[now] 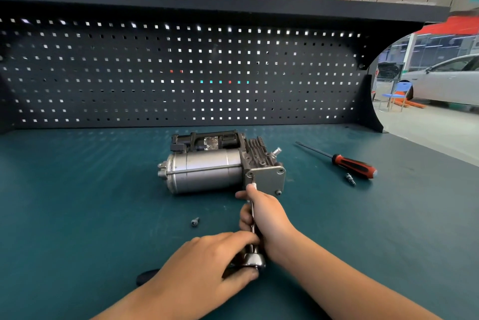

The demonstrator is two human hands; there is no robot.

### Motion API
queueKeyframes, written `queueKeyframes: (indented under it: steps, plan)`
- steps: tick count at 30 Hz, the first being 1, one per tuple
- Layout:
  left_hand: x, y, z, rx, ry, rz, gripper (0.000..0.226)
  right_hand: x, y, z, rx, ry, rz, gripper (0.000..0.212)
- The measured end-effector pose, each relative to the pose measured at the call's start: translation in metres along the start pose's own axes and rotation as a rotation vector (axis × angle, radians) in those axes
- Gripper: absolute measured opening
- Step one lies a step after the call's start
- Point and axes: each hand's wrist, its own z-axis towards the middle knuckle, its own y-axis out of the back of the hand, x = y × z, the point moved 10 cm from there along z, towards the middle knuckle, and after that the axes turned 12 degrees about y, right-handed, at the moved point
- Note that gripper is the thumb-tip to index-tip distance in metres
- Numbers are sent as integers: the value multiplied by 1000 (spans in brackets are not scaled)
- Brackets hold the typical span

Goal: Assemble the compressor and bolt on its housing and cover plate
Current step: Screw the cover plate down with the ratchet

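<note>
The compressor (207, 172), a silver motor cylinder with a finned head and a black housing on top, lies on its side on the green mat. A square cover plate (268, 177) faces me on its right end. A ratchet (255, 259) with a long extension bar reaches up to the plate's near left corner. My right hand (264, 213) grips the extension bar close to the plate. My left hand (207, 265) holds the ratchet head and its dark handle. A loose bolt (195, 221) lies on the mat left of my hands.
A red-and-black screwdriver (352, 164) lies to the right of the compressor, with a small bit (350, 179) beside it. A black pegboard (181, 73) closes off the back of the bench. The mat's right edge (440, 154) drops to the workshop floor.
</note>
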Motion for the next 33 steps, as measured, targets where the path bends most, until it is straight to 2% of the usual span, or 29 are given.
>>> queueKeyframes:
  steps: [3,5,7,9,11,14,16,17,19,21,24,27,29,31,33]
  plan:
    - [0,-2,-2,19,13,25,41,-2,-4,-2,99,-16,-134,29]
    - [-3,-2,-5,-15,-10,94,55,-1,-6,-1,154,-16,-249,36]
    - [-8,3,-9,-69,-39,157,63,8,4,6,111,27,-381,46]
    - [-17,8,-12,-113,-136,191,42,32,25,15,-6,187,-581,46]
    - [-21,17,-16,-157,-184,109,22,58,43,19,-98,353,-729,36]
    - [-17,16,-15,-131,-164,101,19,63,51,24,-25,397,-882,22]
    - [-14,11,-10,-74,-111,118,35,54,44,25,86,399,-1017,15]
    - [-11,12,-9,-100,-88,113,49,51,38,24,128,419,-1060,13]
    - [-3,5,-10,-76,-60,130,64,45,29,24,190,462,-1131,24]
    - [-1,1,-8,-42,-57,121,63,41,21,24,237,486,-1198,30]
    - [0,-4,-9,6,-72,126,65,37,15,22,252,535,-1270,25]
    - [1,-11,-8,65,-70,198,81,40,15,24,186,590,-1183,18]
    - [1,-10,-7,77,-59,196,83,44,25,27,68,539,-877,7]
    - [0,-9,-7,61,-55,178,82,44,34,29,-26,480,-561,16]
    - [-2,-8,-8,38,-70,159,78,44,43,29,-95,461,-362,19]
